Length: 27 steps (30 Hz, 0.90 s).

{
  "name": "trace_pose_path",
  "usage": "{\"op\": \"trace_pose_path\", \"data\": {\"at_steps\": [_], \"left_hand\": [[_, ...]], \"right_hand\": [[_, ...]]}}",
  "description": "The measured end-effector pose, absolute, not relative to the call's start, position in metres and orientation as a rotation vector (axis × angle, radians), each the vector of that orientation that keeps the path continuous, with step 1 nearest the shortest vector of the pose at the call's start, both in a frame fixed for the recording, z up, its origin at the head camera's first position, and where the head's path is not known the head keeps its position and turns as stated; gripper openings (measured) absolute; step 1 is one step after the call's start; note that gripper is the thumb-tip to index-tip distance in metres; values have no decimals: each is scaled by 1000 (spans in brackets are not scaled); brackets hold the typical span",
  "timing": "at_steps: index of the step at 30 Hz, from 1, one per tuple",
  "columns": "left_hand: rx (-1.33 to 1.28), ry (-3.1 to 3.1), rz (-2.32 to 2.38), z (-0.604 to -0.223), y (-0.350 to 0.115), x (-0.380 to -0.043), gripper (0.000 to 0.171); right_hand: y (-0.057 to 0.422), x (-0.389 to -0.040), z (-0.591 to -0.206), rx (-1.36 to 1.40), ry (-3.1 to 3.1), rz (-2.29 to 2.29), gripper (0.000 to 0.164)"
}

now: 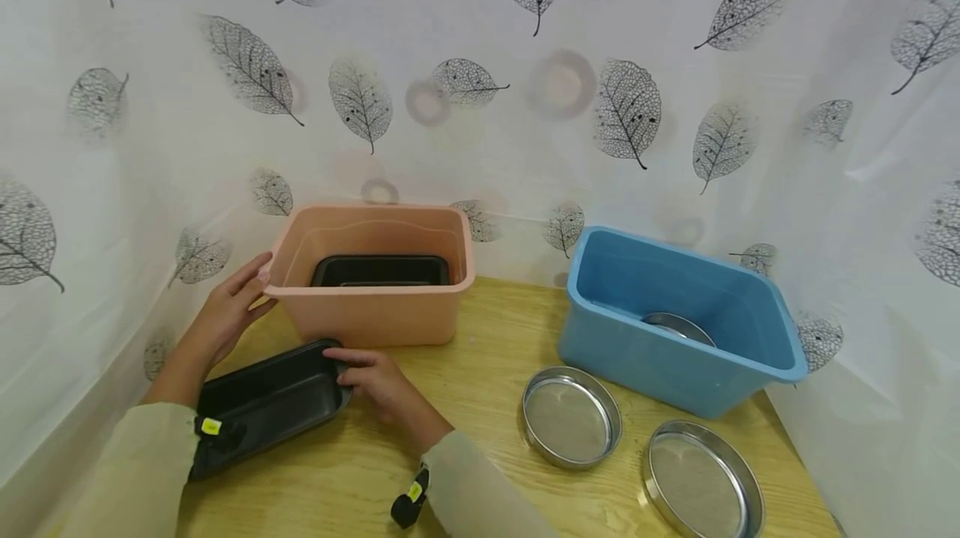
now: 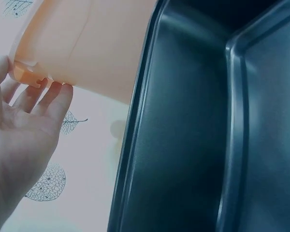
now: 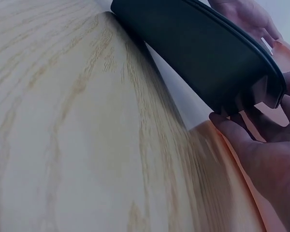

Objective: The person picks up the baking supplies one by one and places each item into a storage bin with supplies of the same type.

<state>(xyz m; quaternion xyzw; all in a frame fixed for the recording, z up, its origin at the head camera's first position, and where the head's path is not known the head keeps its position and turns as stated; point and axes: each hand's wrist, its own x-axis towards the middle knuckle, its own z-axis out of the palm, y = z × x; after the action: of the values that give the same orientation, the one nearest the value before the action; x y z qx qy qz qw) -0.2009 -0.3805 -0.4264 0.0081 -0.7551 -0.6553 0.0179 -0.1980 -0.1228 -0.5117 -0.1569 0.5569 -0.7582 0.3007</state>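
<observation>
A black loaf pan [image 1: 273, 396] lies at a slant in front of a peach plastic bin [image 1: 375, 317]. My right hand [image 1: 384, 388] pinches the pan's right end, thumb and fingers on its rim and underside. That end stands close to the bin's front wall. At the bin's left end, my left hand [image 1: 225, 317] grips the rim, its fingers [image 2: 60, 99] against the underside of the lip. Inside the bin sits another black pan [image 1: 382, 270], partly hidden by the front wall. My left sleeve covers part of the loaf pan's near end.
To the right stands a blue bin [image 1: 660, 363] with a round metal tin [image 1: 678, 325] in it. Two more round tins, one nearer the middle [image 1: 570, 421] and one at the right [image 1: 701, 480], rest on the wooden table [image 1: 495, 355]. A leaf-print curtain [image 1: 480, 163] hangs behind.
</observation>
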Motion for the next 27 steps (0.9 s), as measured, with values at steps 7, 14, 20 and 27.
{"op": "trace_pose_path", "data": {"at_steps": [7, 14, 20, 27], "left_hand": [[24, -2321, -2047, -427, -380, -200, 69], [62, -2344, -2015, -426, -379, -201, 68], [77, -2364, -1995, -426, -379, -202, 68], [59, -2341, -2028, -427, -380, -202, 68]], "right_hand": [[-118, -198, -514, -403, 1535, -1973, 53], [-108, -198, -515, -392, 1550, -1948, 53], [-96, -199, -513, -364, 1530, -1958, 53], [-78, -202, -512, -367, 1570, -1980, 52]]}}
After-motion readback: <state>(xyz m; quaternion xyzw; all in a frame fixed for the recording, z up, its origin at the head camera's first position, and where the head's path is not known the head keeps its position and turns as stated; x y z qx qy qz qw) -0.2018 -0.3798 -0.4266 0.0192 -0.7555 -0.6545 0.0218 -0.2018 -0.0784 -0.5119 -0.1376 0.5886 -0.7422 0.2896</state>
